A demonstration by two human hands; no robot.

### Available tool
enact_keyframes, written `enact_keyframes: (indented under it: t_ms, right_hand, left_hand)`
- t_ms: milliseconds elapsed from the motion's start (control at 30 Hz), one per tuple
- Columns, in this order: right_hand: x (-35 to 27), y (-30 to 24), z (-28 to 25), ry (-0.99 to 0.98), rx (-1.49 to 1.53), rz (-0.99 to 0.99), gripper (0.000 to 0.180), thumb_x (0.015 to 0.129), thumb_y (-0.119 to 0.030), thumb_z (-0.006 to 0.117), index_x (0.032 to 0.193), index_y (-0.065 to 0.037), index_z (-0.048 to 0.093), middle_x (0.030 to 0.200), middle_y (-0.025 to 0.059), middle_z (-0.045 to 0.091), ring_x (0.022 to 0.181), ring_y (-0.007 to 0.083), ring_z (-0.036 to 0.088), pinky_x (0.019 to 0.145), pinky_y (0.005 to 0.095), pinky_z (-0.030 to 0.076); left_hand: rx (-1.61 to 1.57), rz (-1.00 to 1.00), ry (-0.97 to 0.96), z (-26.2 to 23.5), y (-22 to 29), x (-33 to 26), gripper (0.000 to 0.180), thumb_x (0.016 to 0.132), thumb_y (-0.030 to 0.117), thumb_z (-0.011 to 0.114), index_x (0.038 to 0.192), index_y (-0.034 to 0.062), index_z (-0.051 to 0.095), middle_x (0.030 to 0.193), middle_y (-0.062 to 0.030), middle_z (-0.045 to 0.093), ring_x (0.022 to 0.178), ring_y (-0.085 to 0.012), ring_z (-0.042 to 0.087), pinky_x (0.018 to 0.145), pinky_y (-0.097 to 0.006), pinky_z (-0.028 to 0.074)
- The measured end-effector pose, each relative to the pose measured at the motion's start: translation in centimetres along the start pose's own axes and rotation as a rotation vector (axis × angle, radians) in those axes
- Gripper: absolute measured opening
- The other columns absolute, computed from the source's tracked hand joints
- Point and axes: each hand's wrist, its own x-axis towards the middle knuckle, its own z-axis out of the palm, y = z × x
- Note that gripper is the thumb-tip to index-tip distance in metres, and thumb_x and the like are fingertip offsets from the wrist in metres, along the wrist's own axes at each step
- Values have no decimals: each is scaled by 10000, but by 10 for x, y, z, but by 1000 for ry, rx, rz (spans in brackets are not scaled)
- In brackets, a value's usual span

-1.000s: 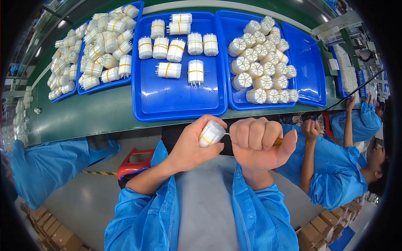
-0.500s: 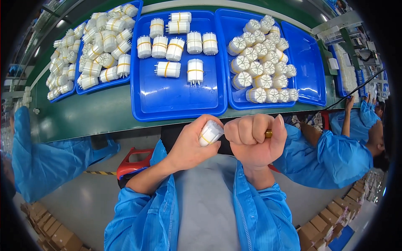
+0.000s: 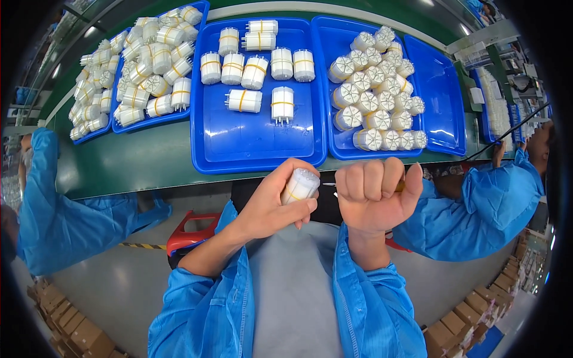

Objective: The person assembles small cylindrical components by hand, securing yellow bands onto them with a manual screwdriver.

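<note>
The right hand [image 3: 379,194] mostly hides what may be a screwdriver [image 3: 400,187].

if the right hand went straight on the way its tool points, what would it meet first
Probably the white cylinder in the left hand; the tool in the right hand points left toward it, though depth is unclear.

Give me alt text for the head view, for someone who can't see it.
A person's left hand grips a white, yellow-banded cylinder while the right hand holds a thin-shafted tool beside it. Beyond, blue trays, most holding similar cylinders, line a green workbench; people in blue are on either side.
</note>
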Motion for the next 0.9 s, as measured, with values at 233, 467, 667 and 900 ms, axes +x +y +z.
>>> enact_keyframes:
  t_ms: [233, 467, 667, 900]
  right_hand:
    - [-1, 9, 5, -91, -20, -42, 534, 1029, -489, 272, 639, -128, 330, 544, -17, 350, 493, 140, 259, 525, 323, 253]
    - [-2, 6, 2, -101, -49, -18, 518, 1020, -464, 337, 631, -120, 343, 537, -11, 353, 489, 135, 259, 515, 325, 251]
    - [-5, 10, 2, 24, -58, 56, 556, 992, -563, 353, 662, -117, 382, 576, -14, 351, 534, 127, 297, 548, 306, 267]
    - [-3, 0, 1, 51, -404, 284, 647, 989, -646, 264, 962, -38, 485, 683, -13, 410, 595, 79, 332, 570, 238, 277]
  left_hand:
    - [213, 182, 93, -3, -11, 3, 427, 762, 61, 727, 1127, 65, 503, 942, -30, 569, 827, -91, 548, 694, -261, 465]
    - [295, 163, 107, 8, -8, 6, 384, 742, 59, 718, 1085, 57, 544, 964, -33, 581, 870, -117, 547, 766, -290, 470]
    - [467, 280, 238, -3, -21, 8, 393, 794, 68, 710, 1144, 52, 530, 907, -34, 574, 786, -110, 538, 694, -269, 472]
    - [135, 335, 221, -6, -12, 4, 432, 848, 195, 713, 1172, 26, 484, 836, -58, 560, 726, -119, 561, 613, -226, 467]
